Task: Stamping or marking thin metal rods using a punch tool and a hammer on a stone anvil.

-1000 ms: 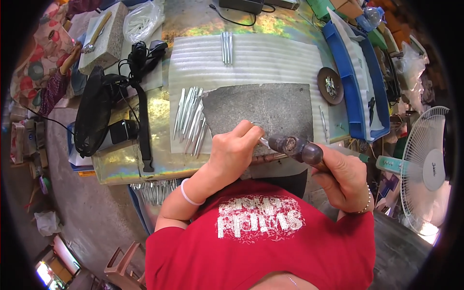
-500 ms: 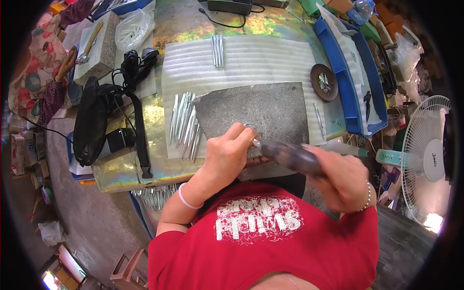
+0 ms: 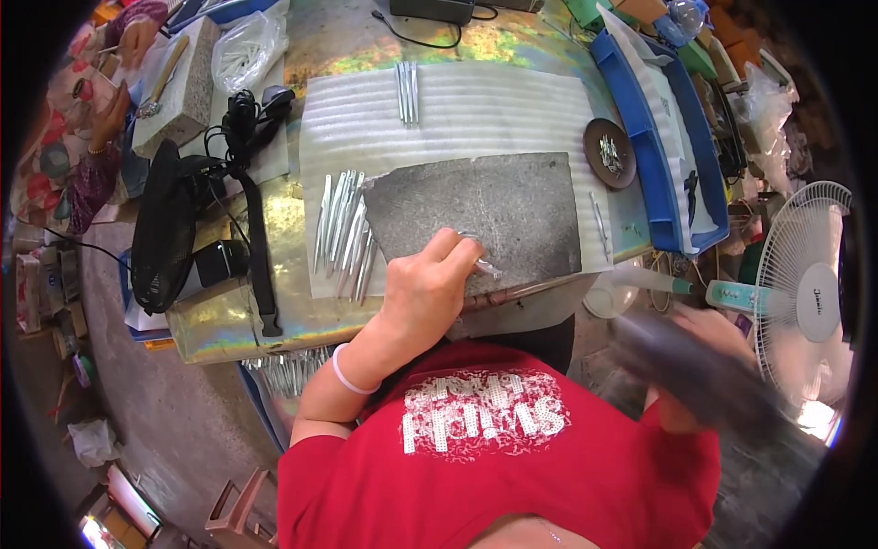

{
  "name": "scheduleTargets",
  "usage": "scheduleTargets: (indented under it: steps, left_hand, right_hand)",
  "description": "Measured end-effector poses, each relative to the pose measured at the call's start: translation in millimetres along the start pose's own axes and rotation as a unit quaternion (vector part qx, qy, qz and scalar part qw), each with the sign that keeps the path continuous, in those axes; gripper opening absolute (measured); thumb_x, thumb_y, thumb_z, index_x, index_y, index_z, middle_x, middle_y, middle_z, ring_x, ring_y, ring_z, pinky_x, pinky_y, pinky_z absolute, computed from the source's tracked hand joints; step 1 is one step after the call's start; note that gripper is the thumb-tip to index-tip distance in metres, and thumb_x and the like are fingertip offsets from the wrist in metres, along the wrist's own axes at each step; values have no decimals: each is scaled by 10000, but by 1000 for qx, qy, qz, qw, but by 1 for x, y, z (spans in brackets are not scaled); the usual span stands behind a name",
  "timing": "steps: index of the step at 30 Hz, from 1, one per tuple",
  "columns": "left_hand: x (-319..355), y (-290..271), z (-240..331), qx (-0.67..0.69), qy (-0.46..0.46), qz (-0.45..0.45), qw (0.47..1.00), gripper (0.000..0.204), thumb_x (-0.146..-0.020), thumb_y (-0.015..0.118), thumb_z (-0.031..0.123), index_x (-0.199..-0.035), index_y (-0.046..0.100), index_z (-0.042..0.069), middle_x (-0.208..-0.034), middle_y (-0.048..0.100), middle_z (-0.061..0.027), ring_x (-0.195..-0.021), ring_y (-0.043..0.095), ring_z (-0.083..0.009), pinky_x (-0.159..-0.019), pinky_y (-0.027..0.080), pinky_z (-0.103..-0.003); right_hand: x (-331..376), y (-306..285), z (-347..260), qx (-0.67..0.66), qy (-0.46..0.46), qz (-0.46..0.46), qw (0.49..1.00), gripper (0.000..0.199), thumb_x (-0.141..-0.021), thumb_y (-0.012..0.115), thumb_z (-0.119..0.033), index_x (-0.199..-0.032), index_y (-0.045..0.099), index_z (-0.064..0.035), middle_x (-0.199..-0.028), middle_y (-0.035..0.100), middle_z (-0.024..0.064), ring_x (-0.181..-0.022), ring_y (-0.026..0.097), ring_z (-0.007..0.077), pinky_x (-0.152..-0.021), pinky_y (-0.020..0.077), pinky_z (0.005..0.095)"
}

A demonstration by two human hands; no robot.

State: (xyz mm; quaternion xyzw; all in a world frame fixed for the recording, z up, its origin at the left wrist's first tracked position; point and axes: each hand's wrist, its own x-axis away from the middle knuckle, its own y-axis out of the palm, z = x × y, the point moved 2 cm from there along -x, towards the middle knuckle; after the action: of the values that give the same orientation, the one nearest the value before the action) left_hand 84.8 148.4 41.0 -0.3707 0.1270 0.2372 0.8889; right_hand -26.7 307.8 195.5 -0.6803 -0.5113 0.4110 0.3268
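My left hand (image 3: 428, 279) is closed in a pinch over the front edge of a dark grey stone slab (image 3: 526, 197). Out of its fingertips, towards the right, pokes the end of a thin silvery metal rod (image 3: 487, 268); the rest is hidden in the hand. Off the table's right front, my right hand (image 3: 718, 331) grips a dark, elongated tool (image 3: 686, 361), smeared by motion, so its exact kind does not show. The tool is well apart from the slab. Beside the slab's left edge lies a bundle of silvery rods (image 3: 343, 233).
More rods (image 3: 408, 93) lie on the white foam sheet (image 3: 494, 101), with a single rod (image 3: 599, 220) at right. A brown dish (image 3: 593, 165) holds small metal pieces. Blue tray (image 3: 654, 174) and fan (image 3: 814, 293) stand right; a black bag (image 3: 169, 229) left. Another person's hand (image 3: 110, 119) is far left.
The dark tool has swung from the rod end at my left fingertips out to the right, with my right hand. My left hand stays at the slab. The other person's hands have shifted.
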Motion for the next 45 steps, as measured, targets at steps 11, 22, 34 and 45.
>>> scheduleTargets:
  steps: [11, 22, 34, 45]
  left_hand:
    - [5, -12, -4, 415, -231, 7, 880, 55, -845, 628, 38, -871, 588, 11, -812, 645, -84, -603, 636, -165, -511, 498, -258]
    - [-3, -32, 3, 714, -292, 10, 636, 136, -937, 530, 116, -1006, 558, 1, -906, 642, -143, -594, 634, -150, -539, 522, -218]
    - [1, -26, 19, 504, -280, 4, 817, 123, -930, 530, 70, -977, 550, -42, -889, 632, -140, -623, 619, -133, -585, 503, -226]
    - [4, -14, 33, 425, -248, -130, 861, 187, -923, 550, 76, -1064, 608, -32, -683, 633, -39, -600, 601, -71, -541, 465, -187]
  right_hand:
    - [13, 16, 15, -50, 139, 38, 988, 460, -761, 635, 21, -1208, 526, 11, -894, 626, 173, -701, 641, 303, -605, 505, 331]
    - [27, 116, 65, 54, 224, 12, 973, 457, -805, 600, -56, -1240, 462, -47, -945, 548, 143, -800, 585, 322, -636, 477, 401]
    - [80, 95, 183, 128, 395, 93, 905, 328, -808, 613, -117, -1112, 510, -51, -932, 587, 162, -829, 603, 351, -695, 478, 447]
    - [67, 56, 128, 0, 354, 170, 920, 95, -827, 545, -35, -911, 541, 9, -810, 561, 138, -673, 562, 297, -617, 442, 349]
